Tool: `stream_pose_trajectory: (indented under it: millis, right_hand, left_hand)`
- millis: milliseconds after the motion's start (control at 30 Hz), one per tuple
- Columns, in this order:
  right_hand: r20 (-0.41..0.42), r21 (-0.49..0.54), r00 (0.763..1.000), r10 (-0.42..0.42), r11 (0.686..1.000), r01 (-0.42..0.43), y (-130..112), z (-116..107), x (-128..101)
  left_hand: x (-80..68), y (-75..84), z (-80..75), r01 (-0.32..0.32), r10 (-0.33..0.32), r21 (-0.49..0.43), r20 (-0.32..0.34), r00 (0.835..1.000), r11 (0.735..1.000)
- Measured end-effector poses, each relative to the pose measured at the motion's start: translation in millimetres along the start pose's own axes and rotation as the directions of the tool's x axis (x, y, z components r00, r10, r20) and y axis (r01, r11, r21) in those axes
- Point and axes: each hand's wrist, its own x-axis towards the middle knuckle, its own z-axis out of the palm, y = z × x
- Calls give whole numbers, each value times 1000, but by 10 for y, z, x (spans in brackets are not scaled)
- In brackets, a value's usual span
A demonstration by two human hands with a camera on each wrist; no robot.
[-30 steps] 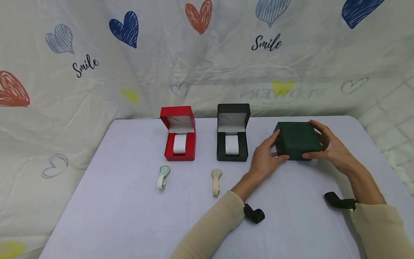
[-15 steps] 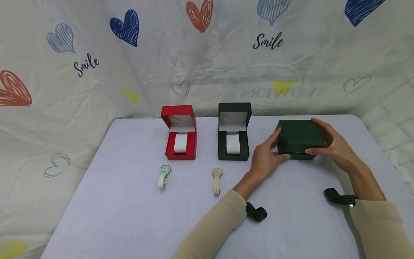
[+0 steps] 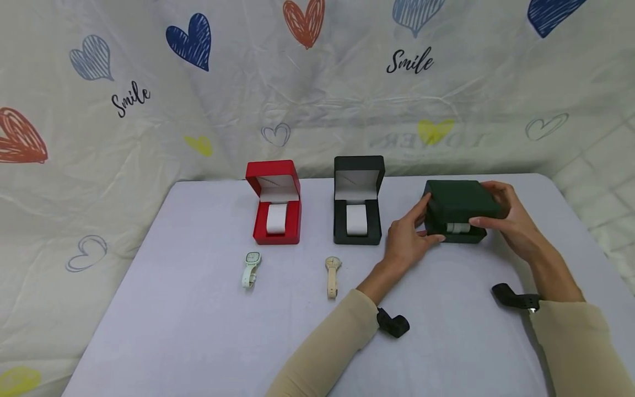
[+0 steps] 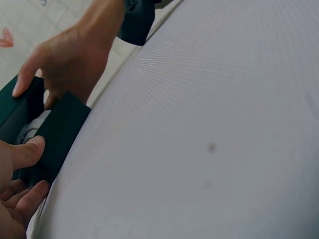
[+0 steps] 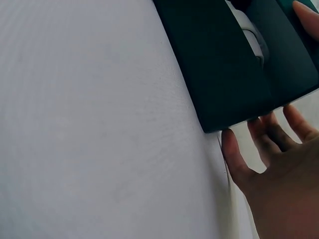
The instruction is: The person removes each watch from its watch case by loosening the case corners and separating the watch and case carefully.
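Note:
A green watch box point(image 3: 461, 199) stands at the table's right side, its lid partly raised at the front. My left hand point(image 3: 405, 241) grips the left side of its base, thumb near the front corner. My right hand point(image 3: 516, 223) holds the lid, with the thumb at the front edge and other fingers along the right side. Through the gap shows a pale banded thing point(image 5: 254, 40), perhaps a watch on a cushion; most of it is hidden. In the left wrist view the dark green base point(image 4: 62, 137) lies between both hands.
Left of the green box stand an open black watch box point(image 3: 357, 220) and an open red watch box point(image 3: 276, 223), each with a white cushion. In front lie a beige watch point(image 3: 332, 278) and a pale green watch point(image 3: 250, 270). A printed cloth point(image 3: 317, 99) hangs behind the table.
The green box was shut a second ago. My right hand has lifted the front of the lid, and the pale thing inside has come into view. My left hand has stayed on the base.

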Motion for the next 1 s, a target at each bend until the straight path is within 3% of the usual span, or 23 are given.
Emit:
stream_pose_trajectory:
  millis: [200, 533, 1000]
  right_hand:
    - [-18, 120, 1000, -7, 993, 9, -9, 21, 14]
    - [-63, 168, 997, -38, 985, 48, 3, 81, 45]
    - [-121, 54, 991, -64, 996, 71, -14, 119, 79]
  left_hand:
    - [-4, 7, -3, 4, -4, -27, 5, 1000, 1000]
    - [-8, 1, 0, -2, 3, -56, 13, 1000, 998]
    - [-11, 3, 11, -1, 2, -73, 14, 1000, 997]
